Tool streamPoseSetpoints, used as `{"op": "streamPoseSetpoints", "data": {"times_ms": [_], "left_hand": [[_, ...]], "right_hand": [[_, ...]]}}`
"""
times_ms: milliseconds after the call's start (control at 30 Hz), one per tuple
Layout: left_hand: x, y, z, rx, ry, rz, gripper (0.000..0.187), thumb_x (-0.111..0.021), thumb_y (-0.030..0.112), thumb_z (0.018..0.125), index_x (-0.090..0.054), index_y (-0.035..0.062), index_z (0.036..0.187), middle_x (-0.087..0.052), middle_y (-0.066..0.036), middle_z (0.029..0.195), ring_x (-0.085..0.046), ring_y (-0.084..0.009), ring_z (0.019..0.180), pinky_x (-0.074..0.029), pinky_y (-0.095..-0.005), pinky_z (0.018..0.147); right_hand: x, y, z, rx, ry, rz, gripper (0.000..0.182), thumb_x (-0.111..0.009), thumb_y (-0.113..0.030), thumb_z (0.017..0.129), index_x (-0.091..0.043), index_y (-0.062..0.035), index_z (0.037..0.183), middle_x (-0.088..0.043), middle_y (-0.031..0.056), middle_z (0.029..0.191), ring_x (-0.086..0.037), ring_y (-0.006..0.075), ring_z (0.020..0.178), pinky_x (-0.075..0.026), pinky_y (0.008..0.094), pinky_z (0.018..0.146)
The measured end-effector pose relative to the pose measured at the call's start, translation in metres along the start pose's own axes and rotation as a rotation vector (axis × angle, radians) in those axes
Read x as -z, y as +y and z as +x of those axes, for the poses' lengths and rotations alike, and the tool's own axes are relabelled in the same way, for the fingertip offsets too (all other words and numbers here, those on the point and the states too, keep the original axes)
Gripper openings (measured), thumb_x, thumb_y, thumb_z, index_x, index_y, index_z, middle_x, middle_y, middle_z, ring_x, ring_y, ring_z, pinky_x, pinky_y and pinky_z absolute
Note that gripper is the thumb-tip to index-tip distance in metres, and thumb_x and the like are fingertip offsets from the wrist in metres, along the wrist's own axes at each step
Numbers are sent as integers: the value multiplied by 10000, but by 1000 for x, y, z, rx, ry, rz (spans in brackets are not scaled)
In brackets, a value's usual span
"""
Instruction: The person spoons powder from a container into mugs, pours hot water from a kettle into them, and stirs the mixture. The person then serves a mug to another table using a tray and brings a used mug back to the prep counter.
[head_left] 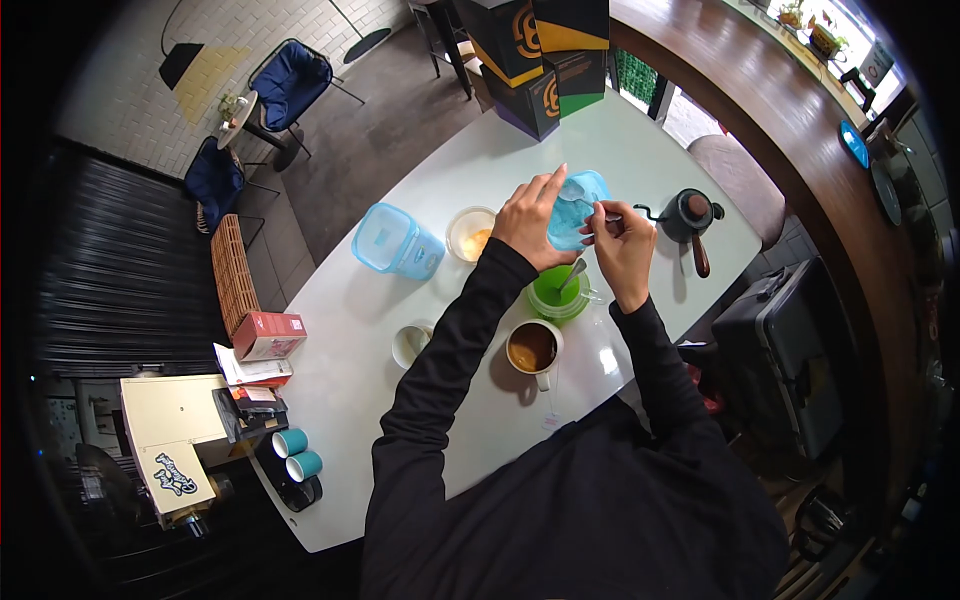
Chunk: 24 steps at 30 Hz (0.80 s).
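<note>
My left hand [527, 218] is wrapped round a translucent blue plastic container [568, 222], tilted so that its open mouth faces me. My right hand [624, 246] pinches the handle of a spoon, whose clear-looking bowl [574, 194] is inside the container. Just below my hands stands a green cup [553, 302] with another spoon [572, 274] leaning in it. Nearer to me is a white mug [543, 381] of brown drink, a tea bag tag [551, 421] hanging from it. Left of my left hand sits a bowl [459, 222] with something yellow inside.
A second blue container [397, 242] and a pale cup [408, 345] stand on the white table [350, 420]. Right of my hands is a dark hand grinder [690, 216] with a wooden handle. Black boxes [530, 95] stand at the far end, two teal cups [290, 443] at the left.
</note>
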<state>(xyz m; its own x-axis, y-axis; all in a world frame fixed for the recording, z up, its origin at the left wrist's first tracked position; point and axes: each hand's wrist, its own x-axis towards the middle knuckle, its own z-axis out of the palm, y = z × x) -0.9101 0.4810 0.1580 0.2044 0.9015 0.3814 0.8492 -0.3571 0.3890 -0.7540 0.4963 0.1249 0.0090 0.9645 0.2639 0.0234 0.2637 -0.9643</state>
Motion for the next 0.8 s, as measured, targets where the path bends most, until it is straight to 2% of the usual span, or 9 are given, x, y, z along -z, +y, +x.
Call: {"op": "streamPoseSetpoints", "data": {"times_ms": [333,533,600,800], "left_hand": [[-2,-2,-4,40,20,-27,1088,-860,322,505,-371,33,1432,-543,-143,1218,-587,-338,1070,-506,-399,923],[-5,-4,-4,59,6,-20,1112,-865,359,513,-353,46,1450,-543,-145,1220,-591,-335,1071,-508,-403,921],[-6,-7,-3,63,11,-17,1121,-866,376,517,-347,51,1456,-543,-145,1222,-592,-331,1073,-508,-404,921],[-5,-15,-2,103,-6,-49,1146,-867,419,517,-334,57,1464,-538,-138,1232,-589,-318,1094,-504,-404,928]], "right_hand": [[1,1,3,37,-40,-58,141,-612,-47,901,-648,89,895,-699,138,698,-715,189,631,-554,267,571],[15,0,3,21,-45,32,150,-581,-54,934,-638,84,918,-696,138,714,-708,179,633,-559,267,581],[25,-4,4,0,-66,154,160,-555,-59,954,-625,85,941,-683,137,736,-699,174,643,-563,264,588],[55,-17,1,-6,-113,262,196,-533,-82,983,-607,99,972,-673,156,778,-689,200,655,-582,286,595]]}}
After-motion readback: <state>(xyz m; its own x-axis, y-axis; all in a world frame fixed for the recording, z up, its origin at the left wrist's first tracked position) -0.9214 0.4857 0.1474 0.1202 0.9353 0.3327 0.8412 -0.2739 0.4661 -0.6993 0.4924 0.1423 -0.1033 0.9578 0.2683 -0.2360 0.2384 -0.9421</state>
